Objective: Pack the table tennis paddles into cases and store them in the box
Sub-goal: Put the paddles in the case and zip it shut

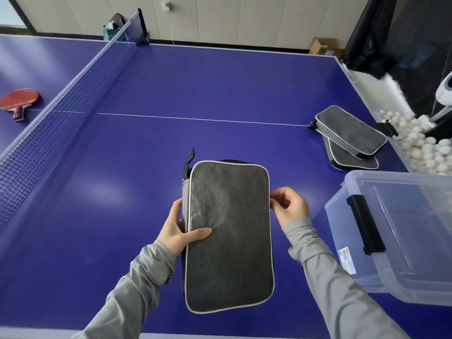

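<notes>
A dark grey paddle case (228, 237) with pale piping lies flat on the blue surface (195, 94), directly in front of the person and lengthwise away from them. The left hand (179, 231) holds its left edge — thumb laid across the top face, the other fingers tucked along the side. The right hand (291, 206) is at the case's right edge, fingertips curled together in a pinch at the seam; what exactly they pinch is too small to tell. A black loop (190, 157) sticks out at the case's far left corner.

Far right on the surface, two more cases (349, 135) are stacked, the upper one askew on the lower. Near right, a clear plastic box (396, 236) with a black latch (365, 223) stands open, well apart from the held case. Beyond the net (61, 111), a red paddle (19, 100) lies flat. White balls (425, 145) fill a tray past the surface's right end.
</notes>
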`<control>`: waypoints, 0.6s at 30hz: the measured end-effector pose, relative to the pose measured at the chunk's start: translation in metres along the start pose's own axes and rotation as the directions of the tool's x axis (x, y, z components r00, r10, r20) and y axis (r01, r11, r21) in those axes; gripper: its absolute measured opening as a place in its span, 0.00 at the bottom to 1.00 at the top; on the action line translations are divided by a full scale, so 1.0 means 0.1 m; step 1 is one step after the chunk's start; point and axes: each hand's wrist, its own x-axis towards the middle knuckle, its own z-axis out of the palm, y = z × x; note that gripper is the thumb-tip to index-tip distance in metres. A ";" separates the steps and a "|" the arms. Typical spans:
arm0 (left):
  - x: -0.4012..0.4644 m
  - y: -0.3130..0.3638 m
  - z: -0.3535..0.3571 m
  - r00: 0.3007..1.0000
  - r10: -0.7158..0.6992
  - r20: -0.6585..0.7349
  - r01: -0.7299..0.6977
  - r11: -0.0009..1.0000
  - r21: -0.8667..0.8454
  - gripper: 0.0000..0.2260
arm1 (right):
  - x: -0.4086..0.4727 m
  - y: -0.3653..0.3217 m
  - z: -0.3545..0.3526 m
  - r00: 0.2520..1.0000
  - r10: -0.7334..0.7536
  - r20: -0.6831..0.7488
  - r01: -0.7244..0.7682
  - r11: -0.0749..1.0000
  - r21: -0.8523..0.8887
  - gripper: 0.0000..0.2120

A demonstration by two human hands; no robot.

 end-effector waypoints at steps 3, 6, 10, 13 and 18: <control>-0.02 0.03 -0.01 0.998 0.006 0.065 -0.012 0.996 0.093 0.34 | 0.04 0.00 -0.04 0.999 0.033 -0.001 -0.033 0.999 0.034 0.09; -0.03 0.07 -0.05 0.993 -0.007 0.118 -0.015 0.982 0.190 0.36 | 0.10 0.00 -0.12 1.000 0.020 -0.020 -0.019 0.999 0.042 0.09; -0.03 0.16 -0.07 0.979 -0.015 0.202 -0.074 0.902 0.426 0.35 | 0.14 -0.04 -0.18 1.000 -0.017 0.005 0.017 1.000 -0.019 0.13; 0.00 0.26 -0.06 0.978 -0.009 0.206 -0.117 0.798 0.591 0.35 | 0.12 -0.09 -0.16 0.998 -0.043 0.037 0.044 0.998 -0.051 0.13; 0.13 0.40 0.03 0.966 -0.053 0.254 -0.166 0.627 0.761 0.34 | 0.12 -0.21 -0.09 0.992 -0.110 0.060 0.114 0.991 -0.069 0.14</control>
